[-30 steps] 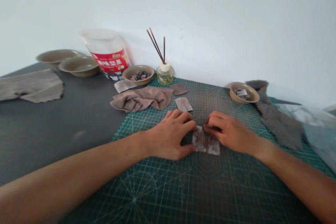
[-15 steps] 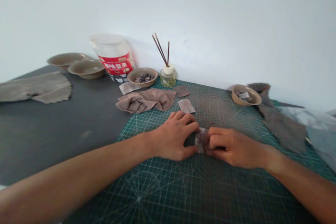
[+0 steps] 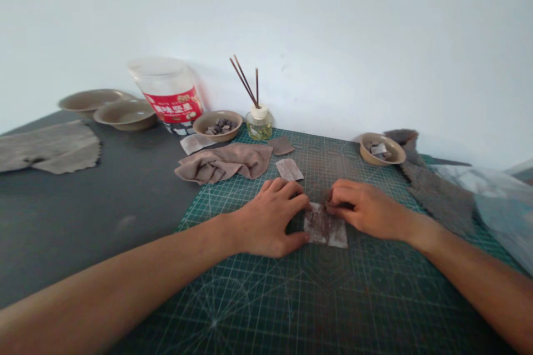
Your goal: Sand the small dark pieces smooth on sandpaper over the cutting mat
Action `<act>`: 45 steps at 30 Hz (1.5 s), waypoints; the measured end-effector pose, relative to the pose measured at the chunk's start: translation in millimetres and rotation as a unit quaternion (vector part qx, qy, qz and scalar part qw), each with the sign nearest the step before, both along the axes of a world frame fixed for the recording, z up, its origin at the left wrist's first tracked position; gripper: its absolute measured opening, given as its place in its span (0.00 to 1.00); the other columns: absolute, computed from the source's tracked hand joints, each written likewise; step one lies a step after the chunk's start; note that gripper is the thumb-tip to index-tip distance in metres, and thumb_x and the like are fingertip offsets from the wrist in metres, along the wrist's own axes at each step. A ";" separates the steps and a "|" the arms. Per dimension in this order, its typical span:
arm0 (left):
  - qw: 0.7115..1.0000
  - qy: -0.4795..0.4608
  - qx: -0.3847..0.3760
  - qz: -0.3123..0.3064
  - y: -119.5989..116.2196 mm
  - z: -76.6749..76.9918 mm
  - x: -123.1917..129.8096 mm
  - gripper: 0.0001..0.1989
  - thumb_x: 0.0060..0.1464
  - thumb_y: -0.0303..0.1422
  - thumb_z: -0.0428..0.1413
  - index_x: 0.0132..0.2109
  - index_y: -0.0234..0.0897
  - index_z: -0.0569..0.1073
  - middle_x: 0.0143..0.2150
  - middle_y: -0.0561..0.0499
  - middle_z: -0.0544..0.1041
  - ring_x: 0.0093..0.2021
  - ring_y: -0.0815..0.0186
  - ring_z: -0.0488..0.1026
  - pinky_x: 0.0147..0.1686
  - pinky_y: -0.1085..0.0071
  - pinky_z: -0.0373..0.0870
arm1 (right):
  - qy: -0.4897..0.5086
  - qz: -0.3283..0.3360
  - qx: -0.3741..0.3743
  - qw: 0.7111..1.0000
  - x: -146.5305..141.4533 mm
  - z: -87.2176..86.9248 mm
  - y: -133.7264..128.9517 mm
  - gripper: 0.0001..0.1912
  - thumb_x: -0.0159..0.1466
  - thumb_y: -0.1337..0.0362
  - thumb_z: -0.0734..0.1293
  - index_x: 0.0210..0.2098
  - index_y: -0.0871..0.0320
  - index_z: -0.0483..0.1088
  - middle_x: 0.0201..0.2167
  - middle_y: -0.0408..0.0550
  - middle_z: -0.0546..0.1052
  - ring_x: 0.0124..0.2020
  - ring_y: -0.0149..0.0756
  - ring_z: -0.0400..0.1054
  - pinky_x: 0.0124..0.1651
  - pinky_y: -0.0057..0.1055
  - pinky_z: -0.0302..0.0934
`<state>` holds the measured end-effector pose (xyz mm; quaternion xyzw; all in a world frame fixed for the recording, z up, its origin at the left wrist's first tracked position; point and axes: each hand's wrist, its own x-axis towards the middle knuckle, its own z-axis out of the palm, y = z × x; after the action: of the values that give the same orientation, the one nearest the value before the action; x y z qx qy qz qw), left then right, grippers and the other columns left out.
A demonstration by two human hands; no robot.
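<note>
A small rectangular piece of cloth, whitish with brown smears, lies flat on the green cutting mat. At its left edge, my left hand holds it down with the thumb and forefinger at two corners. My right hand is closed in a pinch over its upper edge. Something small and dark shows at those fingertips, too blurred to name. Beyond my left hand lie a pale cloth square, a brown cloth square and a crumpled brown cloth.
Bowls with small dark pieces and scraps stand at the back. A reed diffuser, a plastic tub and nested-looking bowls line the wall. Grey fabric and plastic wrap lie right; more fabric left.
My right hand has moved up and away from the cloth piece's right part, so more of it shows, lying flat. My left hand stays at its left edge. The view has shifted slightly.
</note>
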<state>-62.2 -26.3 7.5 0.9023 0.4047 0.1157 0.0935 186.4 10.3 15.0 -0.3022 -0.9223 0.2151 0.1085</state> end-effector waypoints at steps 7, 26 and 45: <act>1.000 0.008 -0.002 -0.003 -0.8 0.9 -0.2 0.23 0.52 0.46 0.61 0.52 0.42 0.71 0.51 0.46 0.68 0.51 0.50 0.63 0.52 0.50 0.62 | 0.019 0.004 -0.009 1.000 -4.6 1.5 -4.1 0.06 0.68 0.69 0.66 0.33 0.58 0.69 0.36 0.43 0.71 0.36 0.31 0.66 0.39 0.29 0.58; 1.000 0.002 0.006 -0.001 -0.4 0.0 0.1 0.23 0.52 0.47 0.61 0.52 0.44 0.71 0.50 0.46 0.68 0.50 0.50 0.63 0.52 0.51 0.62 | 0.033 0.008 0.011 0.999 -3.7 -7.3 -0.3 0.06 0.70 0.66 0.65 0.34 0.57 0.69 0.37 0.45 0.71 0.37 0.33 0.67 0.41 0.31 0.61; 0.991 -0.121 0.048 0.024 21.5 -8.7 -1.5 0.11 0.65 0.36 0.51 0.49 0.36 0.71 0.46 0.46 0.74 0.50 0.60 0.70 0.53 0.59 0.67 | 0.199 -0.046 0.050 0.978 0.4 -18.7 -4.4 0.11 0.72 0.58 0.59 0.38 0.57 0.68 0.30 0.42 0.69 0.30 0.31 0.63 0.34 0.29 0.58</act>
<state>-63.7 -4.8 -1.2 0.8753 0.4059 0.2451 0.0953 186.8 5.9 -3.7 -0.2895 -0.8770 0.2197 0.3145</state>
